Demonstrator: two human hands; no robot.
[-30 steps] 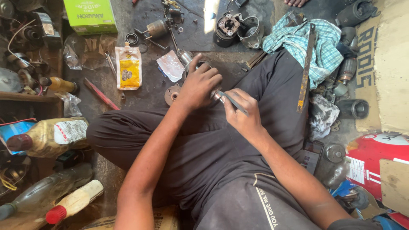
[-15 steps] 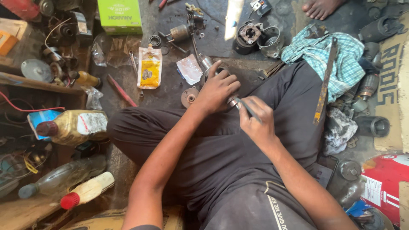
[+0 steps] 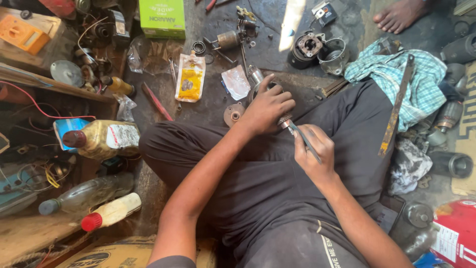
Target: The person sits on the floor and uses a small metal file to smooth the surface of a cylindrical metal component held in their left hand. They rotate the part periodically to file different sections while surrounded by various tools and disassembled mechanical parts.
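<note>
I sit cross-legged on the floor in dark trousers. My left hand (image 3: 265,106) is closed over a small round metal part (image 3: 284,120) held above my lap; most of the part is hidden under the fingers. My right hand (image 3: 313,151) grips a thin metal tool (image 3: 303,140), its tip touching the part's toothed end. A round metal cap (image 3: 233,113) lies on the floor just left of my left hand.
Yellow pouch (image 3: 190,77), green box (image 3: 162,18), motor housings (image 3: 310,48), checked cloth (image 3: 396,74), a rusty flat bar (image 3: 394,111) across my knee. Bottles (image 3: 101,138) (image 3: 110,212) at left. Another person's bare foot (image 3: 400,14) at top right. Red canister (image 3: 453,233) at lower right.
The view has shifted, so everything sits further right and lower in frame. Both hands stay together on the part and tool, with only slight finger movement.
</note>
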